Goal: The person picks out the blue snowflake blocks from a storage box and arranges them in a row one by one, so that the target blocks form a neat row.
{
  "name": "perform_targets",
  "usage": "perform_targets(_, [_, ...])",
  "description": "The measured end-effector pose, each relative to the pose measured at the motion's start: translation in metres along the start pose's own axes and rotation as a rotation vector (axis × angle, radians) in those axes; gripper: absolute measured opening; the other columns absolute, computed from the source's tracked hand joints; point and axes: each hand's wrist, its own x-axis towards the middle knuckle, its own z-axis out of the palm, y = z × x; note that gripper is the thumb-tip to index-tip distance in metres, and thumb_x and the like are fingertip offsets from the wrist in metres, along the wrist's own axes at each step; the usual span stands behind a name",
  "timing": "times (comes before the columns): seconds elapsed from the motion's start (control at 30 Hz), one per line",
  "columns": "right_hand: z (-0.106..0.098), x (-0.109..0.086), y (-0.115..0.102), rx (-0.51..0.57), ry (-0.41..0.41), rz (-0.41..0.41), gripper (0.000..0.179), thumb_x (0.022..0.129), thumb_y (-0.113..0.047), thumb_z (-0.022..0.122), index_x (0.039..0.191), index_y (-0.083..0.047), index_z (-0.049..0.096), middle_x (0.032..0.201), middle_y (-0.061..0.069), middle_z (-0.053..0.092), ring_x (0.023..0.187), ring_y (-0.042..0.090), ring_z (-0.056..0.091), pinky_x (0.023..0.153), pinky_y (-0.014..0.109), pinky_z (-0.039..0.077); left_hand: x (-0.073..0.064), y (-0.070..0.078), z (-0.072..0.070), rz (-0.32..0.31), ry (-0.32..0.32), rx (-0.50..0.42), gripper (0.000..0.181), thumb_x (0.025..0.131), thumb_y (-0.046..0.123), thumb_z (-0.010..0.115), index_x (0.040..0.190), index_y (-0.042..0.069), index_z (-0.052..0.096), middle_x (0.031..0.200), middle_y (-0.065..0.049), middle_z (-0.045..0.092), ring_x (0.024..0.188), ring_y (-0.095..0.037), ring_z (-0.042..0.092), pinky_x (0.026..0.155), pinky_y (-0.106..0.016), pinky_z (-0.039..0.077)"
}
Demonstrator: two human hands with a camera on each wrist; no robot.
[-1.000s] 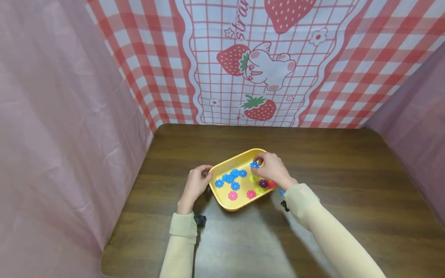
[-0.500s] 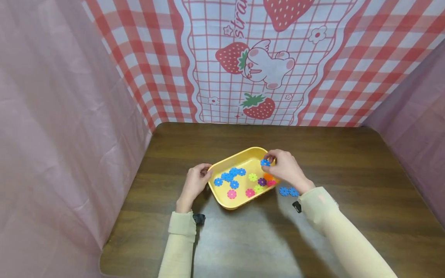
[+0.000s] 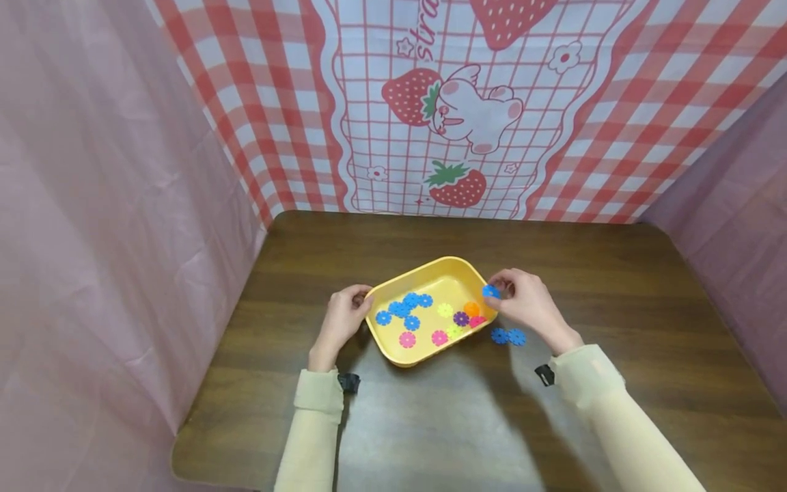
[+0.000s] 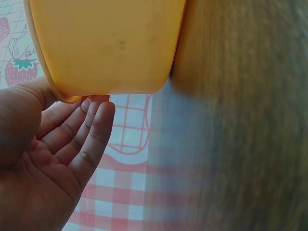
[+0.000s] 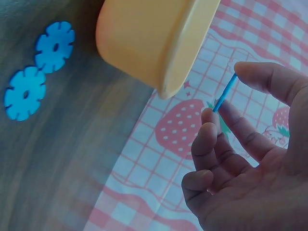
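My right hand point(image 3: 530, 304) pinches a blue notched disc point(image 3: 490, 292) between thumb and fingers, just past the right end of the yellow tray point(image 3: 384, 347). The right wrist view shows that blue disc point(image 5: 225, 93) edge-on, apart from the tray. My left hand point(image 3: 344, 318) grips the tray's left end, thumb over the rim and fingers beneath it, as the left wrist view shows at the tray wall point(image 4: 113, 48). Inside the tray lie several blue discs point(image 3: 410, 301), pink discs point(image 3: 407, 339), yellow-green discs point(image 3: 445, 310), a purple disc point(image 3: 461, 319) and an orange disc point(image 3: 471, 309).
Two blue discs point(image 3: 508, 336) lie side by side on the wooden table point(image 3: 418, 424), right of the tray and below my right hand. A strawberry-print checked cloth point(image 3: 455, 137) hangs behind the table. Pink curtains point(image 3: 111, 205) stand at both sides.
My right hand has carried the blue disc rightward from over the tray to beyond its right rim. The two blue discs on the table came into view. My left hand keeps its grip.
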Motion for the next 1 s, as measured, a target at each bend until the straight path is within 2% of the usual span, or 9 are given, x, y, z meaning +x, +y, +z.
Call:
perform_targets(0.2, [-0.004, -0.010, 0.013, 0.005, 0.026, 0.004, 0.032, 0.084, -0.023, 0.079, 0.107, -0.002, 0.070, 0.095, 0.013, 0.065, 0.074, 0.024, 0.051, 0.065, 0.036, 0.045, 0.001, -0.002, 0.001, -0.009, -0.006, -0.013, 0.019, 0.091, 0.006, 0.071, 0.107, -0.004, 0.072, 0.088, -0.014, 0.071, 0.077, -0.022, 0.067, 0.071, -0.035, 0.057])
perform_targets(0.47, [-0.009, -0.023, 0.042, -0.031, 0.050, 0.018, 0.031, 0.083, -0.023, 0.079, 0.104, -0.002, 0.070, 0.091, 0.012, 0.067, 0.073, 0.023, 0.052, 0.063, 0.035, 0.045, 0.001, -0.001, 0.001, -0.012, -0.005, -0.012, 0.018, 0.091, 0.006, 0.070, 0.107, -0.004, 0.072, 0.089, -0.015, 0.071, 0.077, -0.023, 0.067, 0.071, -0.037, 0.057])
perform_targets(0.77, [-0.004, -0.036, 0.069, -0.047, 0.010, 0.091, 0.036, 0.085, -0.024, 0.079, 0.108, 0.001, 0.068, 0.093, 0.013, 0.068, 0.081, 0.025, 0.055, 0.069, 0.037, 0.045, 0.000, 0.000, 0.001, -0.019, -0.008, -0.006, 0.019, 0.092, 0.006, 0.070, 0.107, -0.004, 0.072, 0.089, -0.015, 0.071, 0.077, -0.023, 0.067, 0.072, -0.036, 0.057])
perform_targets(1.0, [0.002, -0.042, 0.084, -0.064, -0.007, 0.127, 0.036, 0.083, -0.024, 0.080, 0.105, 0.003, 0.068, 0.088, 0.011, 0.067, 0.078, 0.024, 0.057, 0.068, 0.037, 0.045, 0.001, 0.000, 0.001, -0.014, -0.003, -0.015, 0.019, 0.091, 0.006, 0.070, 0.107, -0.004, 0.072, 0.085, -0.014, 0.071, 0.075, -0.023, 0.067, 0.070, -0.036, 0.057])
